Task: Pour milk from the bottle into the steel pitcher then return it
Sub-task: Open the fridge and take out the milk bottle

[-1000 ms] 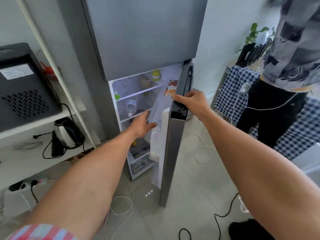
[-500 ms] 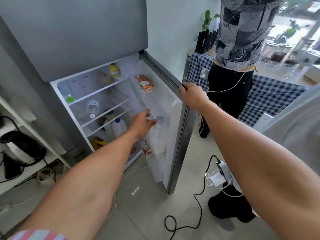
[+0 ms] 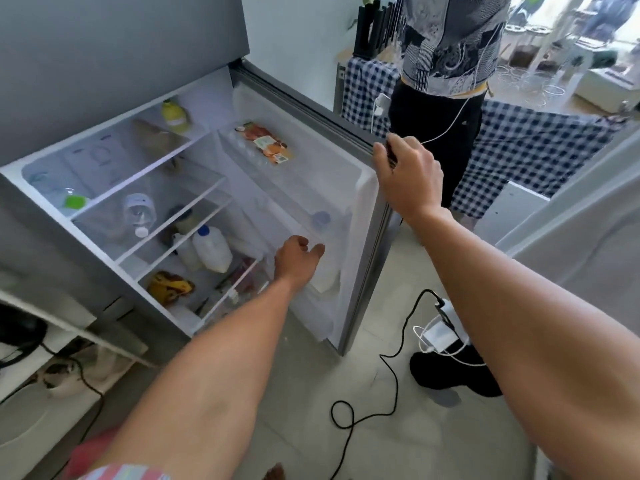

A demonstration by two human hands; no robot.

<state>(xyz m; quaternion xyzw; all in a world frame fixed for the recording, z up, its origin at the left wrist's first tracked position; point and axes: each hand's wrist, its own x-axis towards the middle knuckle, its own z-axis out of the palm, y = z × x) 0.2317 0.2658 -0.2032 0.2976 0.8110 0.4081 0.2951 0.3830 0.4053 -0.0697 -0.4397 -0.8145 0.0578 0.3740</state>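
Observation:
The fridge stands open, and my right hand (image 3: 408, 174) grips the top edge of its door (image 3: 367, 237). In the lower door shelf stands a white milk bottle (image 3: 322, 275) with a pale blue cap, seen through the frosted shelf front. My left hand (image 3: 298, 261) reaches to that shelf, fingers curled and apart just in front of the bottle; no firm grasp shows. A second white bottle with a blue cap (image 3: 211, 249) stands on a lower inner shelf. No steel pitcher is in view.
Another person (image 3: 446, 81) stands close behind the open door beside a table with a checked cloth (image 3: 540, 147). A black cable (image 3: 388, 362) and a white charger (image 3: 440, 334) lie on the tiled floor. A white shelf unit (image 3: 52, 341) stands at the left.
The door has swung wider with my right hand on its edge. My left hand has moved lower and rightward, from the fridge interior to the door shelf with the milk bottle.

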